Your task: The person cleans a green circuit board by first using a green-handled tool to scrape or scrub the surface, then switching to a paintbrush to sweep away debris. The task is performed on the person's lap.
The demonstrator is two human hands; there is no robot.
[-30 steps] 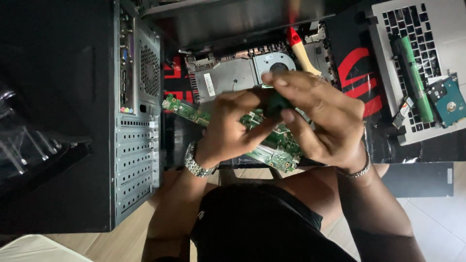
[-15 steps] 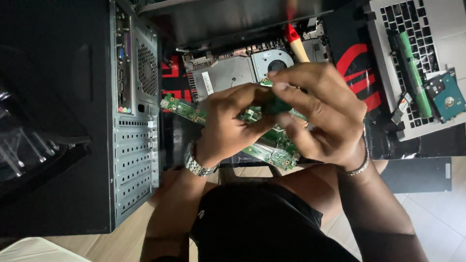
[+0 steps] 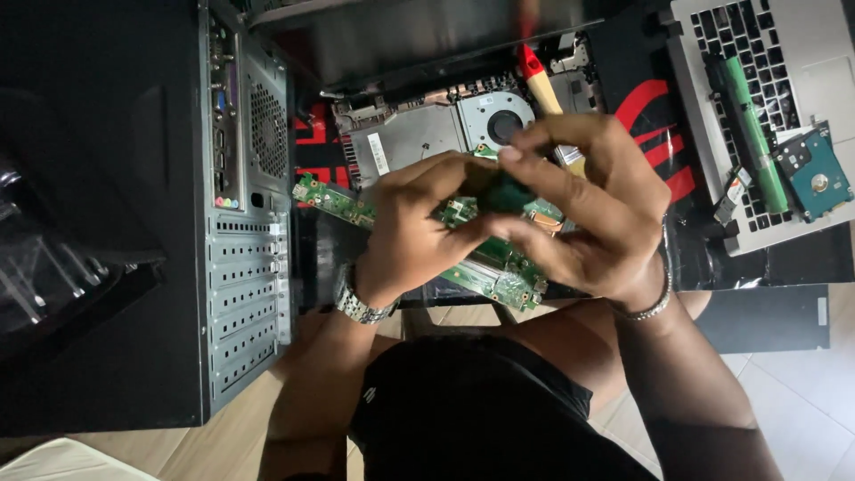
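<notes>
— Gripping a long green circuit board, both hands meet over the middle of the scene; what is it made of?

— Flat, rigid laminate, green, studded with small metal connectors and chips, one narrow end sticking out to the left past the fingers. It sits between the palms, above the lap, just near of an opened laptop base.

— How do the hands stand?

— Left hand is curled closed around the board from the left, a metal link watch on its wrist. Right hand is closed too, fingertips pinching a small dark part on top of the board; what that part is, I cannot tell. A thin silver bracelet circles that wrist.

— And the surroundings, counted?

— One black desktop tower on the left, its perforated grey steel back panel facing up. One round fan and one dull metal plate in the laptop base. One brush with a pale wooden handle and red ferrule, far of the right hand. One silver laptop keyboard at far right, carrying one long green stick and one blue-green hard drive. One black mat with red markings under it all, pale floor tiles near right
</notes>
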